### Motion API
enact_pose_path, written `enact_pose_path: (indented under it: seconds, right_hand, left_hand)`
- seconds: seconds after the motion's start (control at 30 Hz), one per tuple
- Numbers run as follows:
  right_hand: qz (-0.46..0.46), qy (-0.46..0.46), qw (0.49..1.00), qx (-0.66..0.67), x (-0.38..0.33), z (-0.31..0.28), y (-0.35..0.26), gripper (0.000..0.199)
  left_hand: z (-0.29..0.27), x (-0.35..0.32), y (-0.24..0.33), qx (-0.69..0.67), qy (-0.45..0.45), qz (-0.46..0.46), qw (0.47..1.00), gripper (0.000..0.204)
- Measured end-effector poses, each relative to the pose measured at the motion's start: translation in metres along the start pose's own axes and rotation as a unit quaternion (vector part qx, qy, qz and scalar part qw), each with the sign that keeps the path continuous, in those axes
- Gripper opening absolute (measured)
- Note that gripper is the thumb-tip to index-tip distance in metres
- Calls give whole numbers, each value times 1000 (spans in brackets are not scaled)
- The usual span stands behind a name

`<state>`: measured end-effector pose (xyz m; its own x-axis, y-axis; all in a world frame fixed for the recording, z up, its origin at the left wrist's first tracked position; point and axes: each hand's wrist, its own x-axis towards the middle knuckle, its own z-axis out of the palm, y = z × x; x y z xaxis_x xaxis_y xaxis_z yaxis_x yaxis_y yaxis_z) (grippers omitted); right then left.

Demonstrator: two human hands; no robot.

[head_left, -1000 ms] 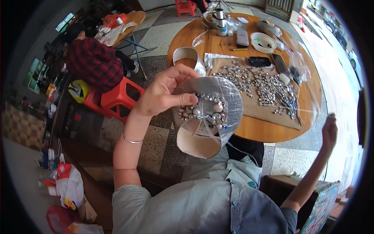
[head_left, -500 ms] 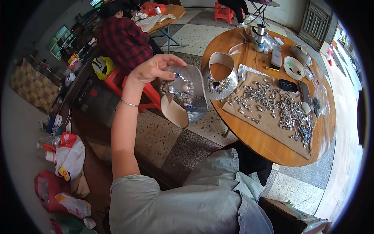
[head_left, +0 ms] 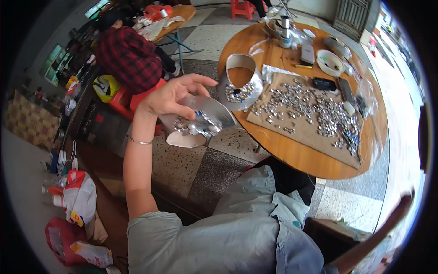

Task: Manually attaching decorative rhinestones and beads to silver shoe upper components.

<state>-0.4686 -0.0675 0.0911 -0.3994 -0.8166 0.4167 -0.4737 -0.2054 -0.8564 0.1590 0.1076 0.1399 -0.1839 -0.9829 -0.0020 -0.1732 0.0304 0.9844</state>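
My left hand [head_left: 171,97] is raised beyond the table's left edge, thumb and fingers closed on a curved silver collar piece [head_left: 223,113]. Clear and blue stones cluster on its silver face, and its tan inner side shows below. The collar is tilted. My right hand [head_left: 405,199] is at the far right, away from the table, small and smeared, so its fingers cannot be read. A second silver collar [head_left: 226,95] with stones at its front stands on the round wooden table [head_left: 292,157], just right of my left hand.
Many loose clear stones [head_left: 335,119] are spread on a brown cloth [head_left: 273,119]. Behind them are a white bowl [head_left: 329,63], a black case [head_left: 324,84] and a thread spool [head_left: 285,33]. A person in a checked shirt [head_left: 127,59] sits at far left; bags [head_left: 81,196] lie near left.
My left hand has lowered slightly and tipped the collar flatter. My right forearm and hand have come into view at the right. The whole view has shifted somewhat.
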Motion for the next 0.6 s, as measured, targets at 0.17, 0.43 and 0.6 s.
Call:
enact_pose_path:
  seconds: [0.17, 0.43, 0.6]
  right_hand:
    - [41, -537, 772, 338, -143, 161, -90, 36]
    - [303, -568, 646, 411, -182, 199, -114, 29]
    - [467, -438, 556, 530, -185, 206, -105, 25]
  left_hand:
    - [87, 80, 6, -59, -183, -32, 981, 80]
    - [126, 94, -30, 91, 110, 186, 972, 74]
    - [176, 48, -93, -144, 276, 0, 950, 64]
